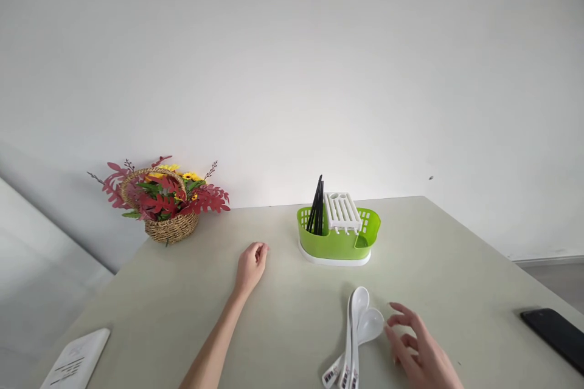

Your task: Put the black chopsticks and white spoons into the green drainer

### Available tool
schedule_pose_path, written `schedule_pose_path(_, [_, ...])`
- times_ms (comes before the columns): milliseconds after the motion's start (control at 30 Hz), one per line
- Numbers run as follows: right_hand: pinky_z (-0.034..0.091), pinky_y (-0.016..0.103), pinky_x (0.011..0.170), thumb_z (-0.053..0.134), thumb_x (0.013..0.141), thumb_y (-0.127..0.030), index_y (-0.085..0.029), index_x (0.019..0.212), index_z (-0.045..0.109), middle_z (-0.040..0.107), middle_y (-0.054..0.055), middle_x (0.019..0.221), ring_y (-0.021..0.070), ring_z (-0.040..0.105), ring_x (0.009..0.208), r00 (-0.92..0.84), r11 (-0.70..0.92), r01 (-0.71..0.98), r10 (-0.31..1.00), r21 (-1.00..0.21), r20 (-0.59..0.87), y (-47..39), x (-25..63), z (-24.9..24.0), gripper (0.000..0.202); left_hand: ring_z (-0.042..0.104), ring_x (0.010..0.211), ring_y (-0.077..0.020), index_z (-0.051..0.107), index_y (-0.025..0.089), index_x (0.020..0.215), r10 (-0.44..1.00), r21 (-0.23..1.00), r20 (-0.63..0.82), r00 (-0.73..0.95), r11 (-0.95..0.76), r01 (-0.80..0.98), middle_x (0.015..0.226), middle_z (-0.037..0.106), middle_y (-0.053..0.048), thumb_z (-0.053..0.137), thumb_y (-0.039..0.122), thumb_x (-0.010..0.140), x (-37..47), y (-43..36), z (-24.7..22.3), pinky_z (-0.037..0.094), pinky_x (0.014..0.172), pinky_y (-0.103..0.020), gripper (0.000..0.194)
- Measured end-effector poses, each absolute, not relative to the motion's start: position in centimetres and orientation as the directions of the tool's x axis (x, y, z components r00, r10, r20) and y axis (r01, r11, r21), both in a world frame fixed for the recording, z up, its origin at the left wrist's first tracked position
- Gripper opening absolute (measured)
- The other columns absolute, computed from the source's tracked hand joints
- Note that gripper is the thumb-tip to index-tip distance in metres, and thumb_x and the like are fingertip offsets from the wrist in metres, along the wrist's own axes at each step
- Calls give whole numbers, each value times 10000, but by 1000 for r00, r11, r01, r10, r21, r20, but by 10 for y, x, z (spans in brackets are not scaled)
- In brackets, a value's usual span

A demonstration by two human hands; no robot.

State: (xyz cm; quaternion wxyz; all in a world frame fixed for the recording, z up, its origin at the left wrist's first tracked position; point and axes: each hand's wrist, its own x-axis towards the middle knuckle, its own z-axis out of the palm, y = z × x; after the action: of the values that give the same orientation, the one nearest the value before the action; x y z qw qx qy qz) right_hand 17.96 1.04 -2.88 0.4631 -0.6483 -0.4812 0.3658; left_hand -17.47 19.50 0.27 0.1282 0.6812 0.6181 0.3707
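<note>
Several white soup spoons (pixel 369 325) lie in an overlapping pile on the table, bowls pointing away from me and patterned handle ends toward me. Just to their right is my right hand (pixel 417 346), fingers apart and loosely bent, with nothing in it; its fingertips come close to the nearest spoon bowl. My left hand (pixel 251 266) rests on the table in a loose fist, and no object shows in it. Beyond the spoons stands a green cutlery holder (pixel 333 247) on a white base. Black chopsticks (pixel 318 209) lean upright in its left compartment, beside a white slotted rack (pixel 343 211).
A wicker basket (pixel 171 230) of artificial red leaves and yellow flowers stands at the table's back left. A white printed box or booklet (pixel 76 361) lies at the front left. Near the right edge is a black phone (pixel 554 335). The wall (pixel 292 85) rises behind the table.
</note>
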Motion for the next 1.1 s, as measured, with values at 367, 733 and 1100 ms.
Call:
schedule_pose_path(367, [412, 256, 528, 397, 930, -632, -298, 884, 680, 640, -43, 624, 159, 535, 512, 99, -29, 630, 994, -776, 43, 31, 166, -9, 440, 606, 760, -223, 614, 229, 743, 920, 479, 371, 126, -306, 822, 722, 652, -38, 460, 446, 988, -151, 158, 7, 420, 790, -335, 361])
schedule_pose_path(733, [456, 251, 596, 396, 965, -569, -308, 939, 663, 684, -35, 692, 177, 608, 609, 7, -49, 689, 998, -723, -60, 32, 162, -4, 374, 617, 897, -277, 648, 217, 734, 945, 565, 253, 206, -318, 761, 820, 696, -59, 655, 470, 887, -35, 85, 15, 377, 874, -415, 295])
schedule_pose_path(1100, [429, 250, 578, 381, 966, -592, -290, 847, 610, 648, -31, 655, 176, 568, 577, 44, 11, 612, 998, -790, 48, 14, 161, -12, 397, 636, 999, -325, 685, 179, 768, 964, 366, 62, 258, -262, 893, 928, 725, -113, 555, 371, 924, -8, 83, 23, 381, 908, -462, 280])
